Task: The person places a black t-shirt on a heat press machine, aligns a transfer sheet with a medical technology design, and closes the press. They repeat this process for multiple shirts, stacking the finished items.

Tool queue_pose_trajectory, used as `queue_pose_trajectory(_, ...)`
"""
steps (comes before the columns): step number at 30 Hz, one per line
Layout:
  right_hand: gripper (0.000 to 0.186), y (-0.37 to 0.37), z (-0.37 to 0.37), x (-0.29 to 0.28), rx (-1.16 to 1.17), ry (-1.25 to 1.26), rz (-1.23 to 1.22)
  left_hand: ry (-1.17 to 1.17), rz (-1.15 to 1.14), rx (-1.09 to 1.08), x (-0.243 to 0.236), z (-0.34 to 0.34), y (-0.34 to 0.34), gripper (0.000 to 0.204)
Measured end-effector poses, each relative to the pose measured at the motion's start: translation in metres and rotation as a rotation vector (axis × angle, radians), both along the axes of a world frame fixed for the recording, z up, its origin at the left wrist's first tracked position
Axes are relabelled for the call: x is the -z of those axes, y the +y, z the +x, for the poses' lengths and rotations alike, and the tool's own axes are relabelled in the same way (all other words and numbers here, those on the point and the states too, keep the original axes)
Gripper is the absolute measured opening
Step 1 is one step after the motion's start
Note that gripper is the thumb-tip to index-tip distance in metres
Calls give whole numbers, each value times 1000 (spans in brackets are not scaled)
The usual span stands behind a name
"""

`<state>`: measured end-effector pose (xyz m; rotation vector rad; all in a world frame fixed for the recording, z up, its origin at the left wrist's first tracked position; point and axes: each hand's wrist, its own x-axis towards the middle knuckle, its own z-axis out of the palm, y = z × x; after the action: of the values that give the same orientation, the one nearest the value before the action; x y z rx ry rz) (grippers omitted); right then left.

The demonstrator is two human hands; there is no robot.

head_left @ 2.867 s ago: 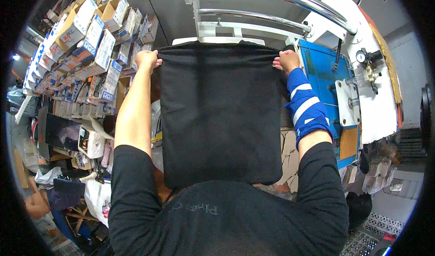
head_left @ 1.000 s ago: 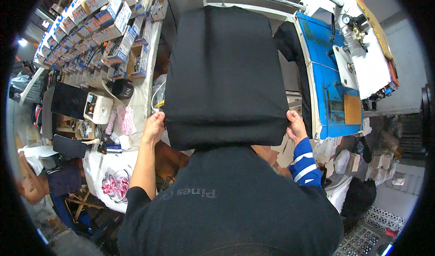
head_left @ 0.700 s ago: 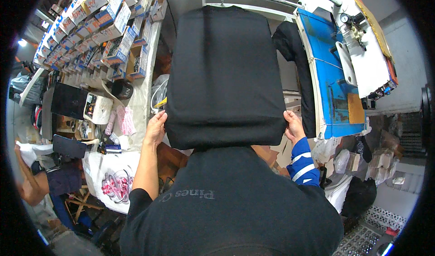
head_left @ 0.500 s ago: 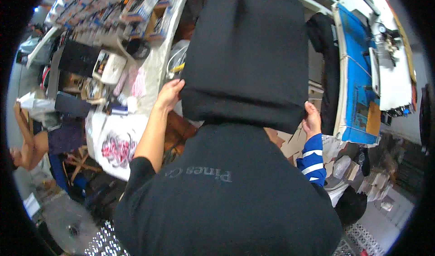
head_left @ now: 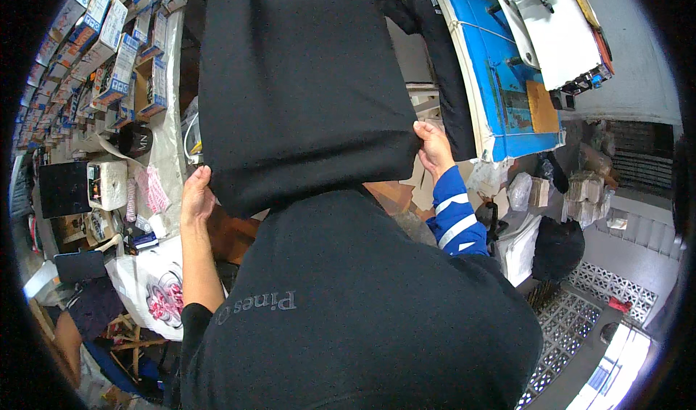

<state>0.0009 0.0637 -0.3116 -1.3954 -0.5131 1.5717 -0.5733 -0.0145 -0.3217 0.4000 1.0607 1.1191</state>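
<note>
Two bare hands show in the head view, and a wide black cloth (head_left: 312, 84) is stretched between them. The left hand (head_left: 197, 196) has its grip at the lower left corner, thumb and fingers pinching the edge. The right hand (head_left: 435, 150) pinches the right edge near the other lower corner, and it stands higher in the view. The cloth is plain, matt and roughly rectangular; it is rather smooth, with a fold crossing between the hands, and its lower border comes just beside the person's black shirt (head_left: 362, 287). Its upper part goes out of the view.

About writing: the shirt carries grey lettering (head_left: 261, 306) on the chest, upside down to the camera. On the left, cardboard boxes (head_left: 101, 44) bear blue and white printing, and near them a round black object (head_left: 135, 140) has pale letters. A white sheet (head_left: 130, 279) shows a pink pattern. The right forearm wears a blue sleeve (head_left: 453, 200) with white stripes, near a blue panel (head_left: 482, 69).
</note>
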Motion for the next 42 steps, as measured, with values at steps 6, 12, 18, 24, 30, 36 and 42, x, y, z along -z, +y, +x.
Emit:
queue_pose_trajectory(6,16,-4,3,13,-6,-21,28,117,19,-51,7,10,-3,31)
queue_pose_trajectory(12,29,-18,-28,30,-129,2,-87,298,-210,-29,39,55,-12,44)
queue_pose_trajectory(18,46,65,-29,8,-229,72,-275,-107,-190,-31,42,30,56,66)
queue_pose_trajectory(24,72,223,-77,-14,-294,246,-37,-165,-103,10,24,2,210,85)
queue_pose_trajectory(30,64,337,-59,23,-34,123,157,-36,-10,-140,9,4,335,89)
queue_pose_trajectory(36,46,348,-51,52,-153,-1577,212,907,-180,-175,67,-33,361,50)
queue_pose_trajectory(42,28,305,-117,-58,-226,-1467,847,1222,192,-258,34,-21,352,37)
